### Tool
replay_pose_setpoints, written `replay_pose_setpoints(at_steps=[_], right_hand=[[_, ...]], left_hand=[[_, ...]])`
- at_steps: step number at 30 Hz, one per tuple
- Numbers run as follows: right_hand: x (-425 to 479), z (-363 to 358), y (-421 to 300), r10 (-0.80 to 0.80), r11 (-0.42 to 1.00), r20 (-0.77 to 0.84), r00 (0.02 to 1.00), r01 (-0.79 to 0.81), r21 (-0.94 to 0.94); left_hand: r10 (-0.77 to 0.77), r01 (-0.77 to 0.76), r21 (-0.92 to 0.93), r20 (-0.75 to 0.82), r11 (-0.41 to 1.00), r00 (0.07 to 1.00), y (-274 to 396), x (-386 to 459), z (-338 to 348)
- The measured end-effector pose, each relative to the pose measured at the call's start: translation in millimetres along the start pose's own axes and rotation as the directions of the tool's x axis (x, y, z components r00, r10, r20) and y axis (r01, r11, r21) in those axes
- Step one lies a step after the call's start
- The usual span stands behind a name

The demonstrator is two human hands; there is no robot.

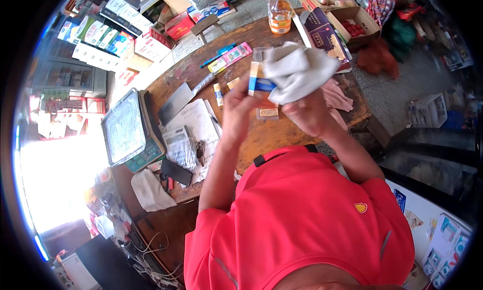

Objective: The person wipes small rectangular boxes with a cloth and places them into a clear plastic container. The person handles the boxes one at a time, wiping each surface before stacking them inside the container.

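Over the wooden table my left hand [241,107] holds a small blue, white and tan box [259,80], somewhat blurred. A white cloth [300,71] is bunched in my right hand [307,112], close beside the box; the cloth hides part of the fingers and maybe the box's edge. Beneath the hands a small clear plastic case [267,113] lies on the table, and another clear container [262,54] stands beyond them. A small glue-stick-like tube [218,94] lies left of my left hand. A pink cloth [337,97] is on the table behind my right forearm.
On the wooden table [271,137] lie a cleaver [176,103], papers [194,120], a plastic-wrapped calculator [180,146] and a black phone [176,172]. A weighing scale [126,127] stands left. A bottle of amber liquid [279,14] and a purple box [324,37] stand at the far side.
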State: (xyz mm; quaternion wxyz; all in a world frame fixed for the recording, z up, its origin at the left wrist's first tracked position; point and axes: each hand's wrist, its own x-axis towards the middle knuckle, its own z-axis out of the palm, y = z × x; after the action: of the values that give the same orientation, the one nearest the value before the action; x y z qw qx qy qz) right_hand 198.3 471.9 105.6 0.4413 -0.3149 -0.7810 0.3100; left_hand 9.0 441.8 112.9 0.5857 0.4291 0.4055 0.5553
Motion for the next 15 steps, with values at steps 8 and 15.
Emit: replay_pose_setpoints(at_steps=[8, 15], right_hand=[[15, 4, -25, -0.194, 0.905, -0.104, 0.976, 0.137, -0.402], [1, 24, -24, -0.231, 0.881, -0.047, 0.972, 0.188, -0.434]], left_hand=[[0.271, -0.335, 0.354, 0.219, 0.873, 0.937, 0, -19, 30], [-0.188, 0.131, -0.687, -0.008, 0.715, 0.982, -38, -17, 30]])
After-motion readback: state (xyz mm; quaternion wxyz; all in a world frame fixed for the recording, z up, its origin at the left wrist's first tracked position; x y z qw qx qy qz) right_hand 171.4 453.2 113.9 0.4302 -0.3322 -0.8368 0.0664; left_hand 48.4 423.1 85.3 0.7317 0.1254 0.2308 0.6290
